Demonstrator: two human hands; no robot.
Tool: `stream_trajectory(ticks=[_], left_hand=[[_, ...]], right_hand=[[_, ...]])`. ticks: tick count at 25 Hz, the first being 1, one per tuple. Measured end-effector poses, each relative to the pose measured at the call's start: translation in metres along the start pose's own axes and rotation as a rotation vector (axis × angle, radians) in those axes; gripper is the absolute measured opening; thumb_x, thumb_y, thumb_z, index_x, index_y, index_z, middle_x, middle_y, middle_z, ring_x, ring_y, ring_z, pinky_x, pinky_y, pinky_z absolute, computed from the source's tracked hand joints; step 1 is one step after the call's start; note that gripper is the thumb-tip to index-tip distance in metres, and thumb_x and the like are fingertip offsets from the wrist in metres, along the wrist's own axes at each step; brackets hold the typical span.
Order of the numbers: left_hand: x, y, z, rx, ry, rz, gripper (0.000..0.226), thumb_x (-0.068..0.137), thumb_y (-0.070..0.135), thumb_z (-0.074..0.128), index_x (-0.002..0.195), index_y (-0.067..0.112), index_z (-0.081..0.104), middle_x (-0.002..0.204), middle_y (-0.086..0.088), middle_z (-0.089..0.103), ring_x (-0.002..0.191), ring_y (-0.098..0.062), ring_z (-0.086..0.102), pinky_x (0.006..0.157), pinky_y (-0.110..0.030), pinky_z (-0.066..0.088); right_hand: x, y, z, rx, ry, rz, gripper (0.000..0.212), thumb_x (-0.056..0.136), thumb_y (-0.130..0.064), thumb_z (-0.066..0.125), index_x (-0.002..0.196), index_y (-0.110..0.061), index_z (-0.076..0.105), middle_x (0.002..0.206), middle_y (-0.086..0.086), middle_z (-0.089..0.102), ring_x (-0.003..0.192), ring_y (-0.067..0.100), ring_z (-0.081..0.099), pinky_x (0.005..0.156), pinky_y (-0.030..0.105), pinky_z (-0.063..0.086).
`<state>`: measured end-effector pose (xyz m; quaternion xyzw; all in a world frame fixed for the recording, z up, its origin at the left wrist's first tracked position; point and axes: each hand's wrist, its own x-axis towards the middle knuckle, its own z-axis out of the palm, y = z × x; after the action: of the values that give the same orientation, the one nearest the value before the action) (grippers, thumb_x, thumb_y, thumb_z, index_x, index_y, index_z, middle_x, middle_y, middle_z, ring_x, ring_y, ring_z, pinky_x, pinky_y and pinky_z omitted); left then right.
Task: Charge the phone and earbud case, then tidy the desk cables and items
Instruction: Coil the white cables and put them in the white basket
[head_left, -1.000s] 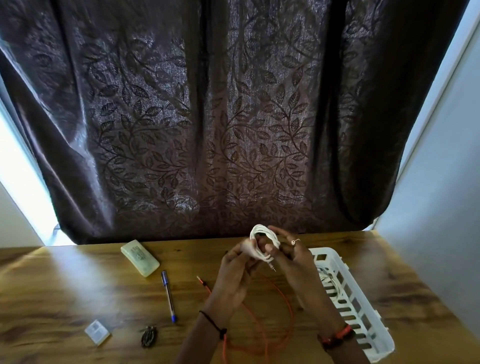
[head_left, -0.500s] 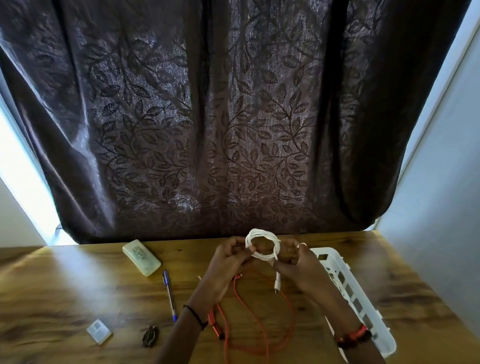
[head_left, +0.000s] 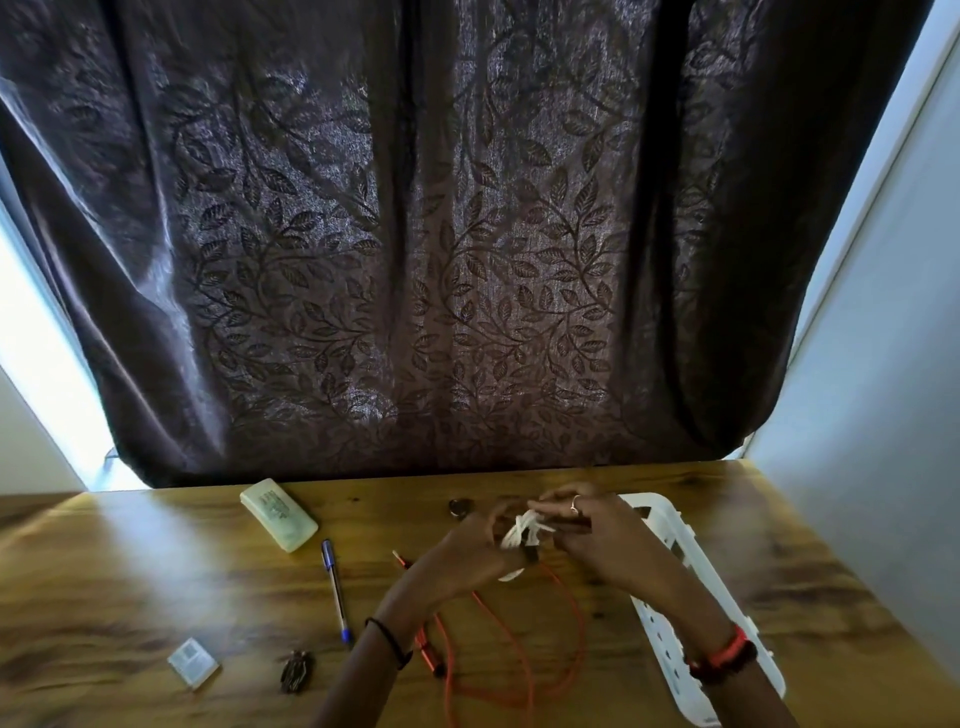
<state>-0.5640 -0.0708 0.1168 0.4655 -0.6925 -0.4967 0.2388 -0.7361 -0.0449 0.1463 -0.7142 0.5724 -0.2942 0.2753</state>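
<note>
1. Desk (head_left: 130, 571) far edge at 12 o'clock meets a dark leaf-patterned curtain (head_left: 467, 260). A pale wall (head_left: 883, 415) closes the 3 o'clock side.
2. Broadest bare wood lies at 9 o'clock of the hands, beyond the blue pen (head_left: 335, 587). The white slotted basket (head_left: 675, 525) hems the 3-to-5 o'clock side, with the right forearm crossing over it.
3. Left hand (head_left: 467, 551) and right hand (head_left: 597, 540) meet over mid-desk. Both sets of fingers curl onto the white cable coil (head_left: 522, 532), pinching it between them. Blur hides the exact finger placement.
4. Orange cable (head_left: 519, 649) is thin and lies in loose loops flat on the wood at 6 o'clock, under the wrists.
5. Pale green box (head_left: 278, 514), a rounded rectangle, sits at 10 o'clock. The small white square case (head_left: 192, 662) is at 8, the small dark object (head_left: 297, 670) at 7 and the round dark item (head_left: 460, 506) at 11.
6. Wood is glossy with heavy grain. The basket is hard plastic with rectangular slots. Thread bands on both wrists, ring on a right finger.
</note>
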Motion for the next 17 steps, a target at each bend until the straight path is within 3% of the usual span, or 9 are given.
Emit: stream_trajectory(ticks=[3, 6, 9, 11, 14, 17], left_hand=[[-0.001, 0.005, 0.003, -0.061, -0.015, -0.002, 0.055, 0.081, 0.017, 0.071, 0.127, 0.028, 0.044, 0.116, 0.004, 0.063, 0.107, -0.01, 0.061, 0.096, -0.03, 0.049], [0.0, 0.01, -0.001, -0.139, 0.02, 0.005, 0.043, 0.08, 0.006, 0.07, 0.119, 0.013, 0.053, 0.11, -0.001, 0.067, 0.104, -0.014, 0.063, 0.093, -0.03, 0.05], [0.0, 0.009, -0.006, -0.15, 0.141, 0.01, 0.033, 0.077, 0.001, 0.07, 0.108, 0.009, 0.062, 0.103, -0.005, 0.07, 0.098, -0.016, 0.065, 0.088, -0.034, 0.053], [-0.001, 0.01, -0.005, -0.144, 0.197, 0.021, 0.024, 0.08, 0.006, 0.069, 0.102, 0.014, 0.065, 0.098, -0.004, 0.071, 0.094, -0.018, 0.067, 0.086, -0.036, 0.053], [-0.004, 0.014, -0.003, -0.139, 0.287, 0.048, 0.018, 0.084, 0.014, 0.068, 0.099, 0.022, 0.067, 0.091, 0.0, 0.072, 0.085, -0.013, 0.068, 0.078, -0.029, 0.053], [-0.003, 0.016, -0.003, -0.165, 0.338, 0.066, 0.023, 0.082, 0.017, 0.07, 0.104, 0.023, 0.07, 0.092, 0.002, 0.073, 0.087, -0.014, 0.069, 0.08, -0.032, 0.056]], right_hand=[[0.006, 0.005, 0.002, -0.235, 0.006, -0.159, 0.026, 0.085, -0.007, 0.062, 0.111, -0.011, 0.069, 0.114, -0.006, 0.055, 0.103, 0.007, 0.054, 0.077, -0.006, 0.03], [0.009, 0.009, 0.012, -0.362, 0.046, -0.269, 0.024, 0.085, -0.008, 0.062, 0.108, -0.007, 0.069, 0.118, 0.001, 0.057, 0.099, 0.009, 0.057, 0.076, -0.003, 0.032], [0.008, 0.01, 0.019, -0.366, 0.236, -0.344, 0.018, 0.084, -0.015, 0.06, 0.098, -0.012, 0.071, 0.109, -0.002, 0.057, 0.092, 0.01, 0.058, 0.075, 0.012, 0.044], [0.004, 0.013, 0.02, -0.524, 0.413, -0.455, 0.012, 0.076, -0.017, 0.069, 0.087, -0.017, 0.073, 0.101, 0.0, 0.059, 0.089, 0.013, 0.052, 0.068, 0.024, 0.048], [-0.001, 0.017, 0.023, -0.581, 0.503, -0.43, 0.03, 0.068, -0.007, 0.079, 0.095, -0.017, 0.072, 0.095, 0.002, 0.06, 0.085, 0.014, 0.054, 0.062, 0.025, 0.051], [-0.002, 0.022, 0.03, -0.515, 0.535, -0.394, 0.033, 0.071, -0.004, 0.075, 0.102, -0.007, 0.07, 0.102, 0.008, 0.064, 0.09, 0.017, 0.062, 0.076, 0.022, 0.056]])
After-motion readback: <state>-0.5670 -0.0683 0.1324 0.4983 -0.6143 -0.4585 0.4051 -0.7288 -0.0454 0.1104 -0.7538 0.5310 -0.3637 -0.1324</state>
